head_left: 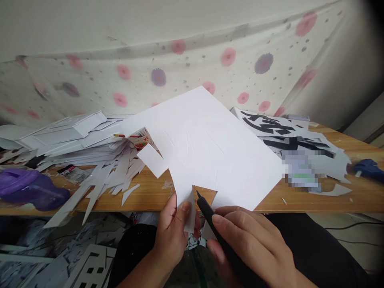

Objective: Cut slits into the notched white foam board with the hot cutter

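Note:
A large white sheet (234, 164) of paper or thin board, with faint scored lines and cut-out notches along its near and left edges, reaches from my hands over the table. My left hand (172, 236) pinches a strip at its near edge between thumb and fingers. In my right hand (255, 240) is a black pen-shaped tool (217, 232), its thin dark tip at the notch just right of that strip. Whether the tip touches the sheet I cannot tell. Some right-hand fingers lie against the sheet's near edge; others are hidden behind the tool.
White sheets (75, 140) are stacked left, with offcuts (99, 184) before them. A purple bottle (33, 190) lies at the left. Sheets with black shapes (267, 124) and a blue object (369, 170) are on the right of the wooden table (258, 198). Scraps (93, 264) cover the floor.

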A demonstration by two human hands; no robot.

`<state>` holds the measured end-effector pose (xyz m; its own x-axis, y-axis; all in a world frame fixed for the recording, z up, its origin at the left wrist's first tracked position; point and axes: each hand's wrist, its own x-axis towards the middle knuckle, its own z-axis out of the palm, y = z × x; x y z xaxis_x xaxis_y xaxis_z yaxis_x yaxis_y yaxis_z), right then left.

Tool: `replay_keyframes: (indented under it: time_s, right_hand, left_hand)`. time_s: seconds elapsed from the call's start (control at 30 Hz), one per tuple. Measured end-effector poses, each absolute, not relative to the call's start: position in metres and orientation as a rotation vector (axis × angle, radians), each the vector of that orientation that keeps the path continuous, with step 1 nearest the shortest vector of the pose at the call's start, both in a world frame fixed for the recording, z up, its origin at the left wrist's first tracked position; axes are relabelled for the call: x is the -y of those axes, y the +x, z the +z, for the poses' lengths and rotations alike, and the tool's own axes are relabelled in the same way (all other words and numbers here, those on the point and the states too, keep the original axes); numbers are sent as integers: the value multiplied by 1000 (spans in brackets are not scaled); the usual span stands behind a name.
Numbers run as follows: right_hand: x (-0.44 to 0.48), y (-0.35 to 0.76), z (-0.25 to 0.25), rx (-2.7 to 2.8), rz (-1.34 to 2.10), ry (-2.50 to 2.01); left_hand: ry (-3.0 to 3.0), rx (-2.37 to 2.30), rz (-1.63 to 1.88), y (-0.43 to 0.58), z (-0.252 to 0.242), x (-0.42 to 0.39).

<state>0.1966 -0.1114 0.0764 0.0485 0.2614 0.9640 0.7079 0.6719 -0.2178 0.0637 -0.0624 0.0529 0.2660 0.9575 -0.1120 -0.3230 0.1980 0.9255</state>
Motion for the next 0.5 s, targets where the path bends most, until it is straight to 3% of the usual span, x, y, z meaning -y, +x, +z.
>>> replay_keyframes:
  time_s: [0.5]
  right_hand:
    - [121, 210, 78, 1483, -385, -933]
  left_hand:
    - [1057, -891, 1046, 62, 54, 62]
